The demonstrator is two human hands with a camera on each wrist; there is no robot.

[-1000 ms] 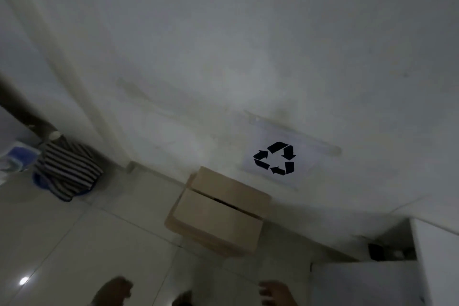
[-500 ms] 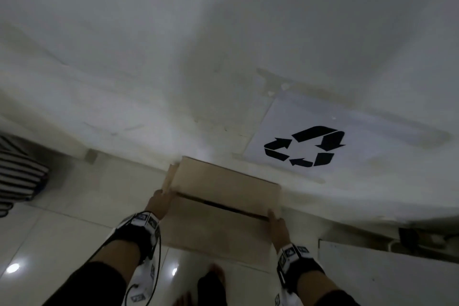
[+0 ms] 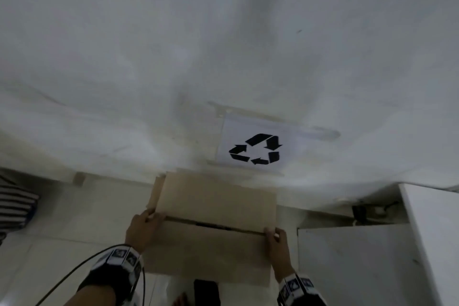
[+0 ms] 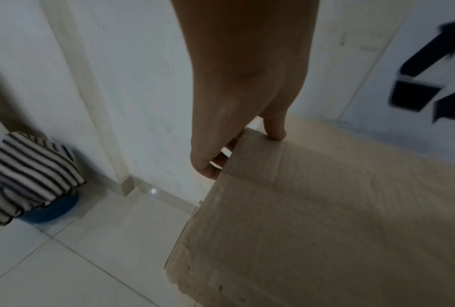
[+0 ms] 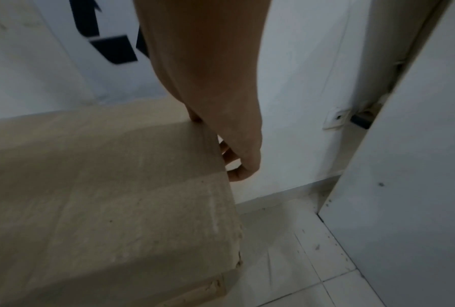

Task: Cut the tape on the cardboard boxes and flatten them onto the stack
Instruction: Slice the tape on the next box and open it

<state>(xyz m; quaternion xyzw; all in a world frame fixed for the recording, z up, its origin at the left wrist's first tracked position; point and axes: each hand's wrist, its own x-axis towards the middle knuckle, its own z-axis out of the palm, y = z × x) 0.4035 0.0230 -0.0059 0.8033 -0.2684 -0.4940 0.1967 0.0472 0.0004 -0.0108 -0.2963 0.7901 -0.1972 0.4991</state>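
Left hand (image 3: pixel 142 227) and right hand (image 3: pixel 277 240): newly arrived, each now clamped on an end of the flattened cardboard box (image 3: pixel 213 226); apparently being set on the stack against the wall (image 3: pixel 173 69).

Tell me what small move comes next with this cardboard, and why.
Probably lower and release it. The left hand and right hand each pinch an end of the flattened cardboard box, which sits by the wall under the recycling sign, seemingly over the stack. Whether it already rests there is unclear.
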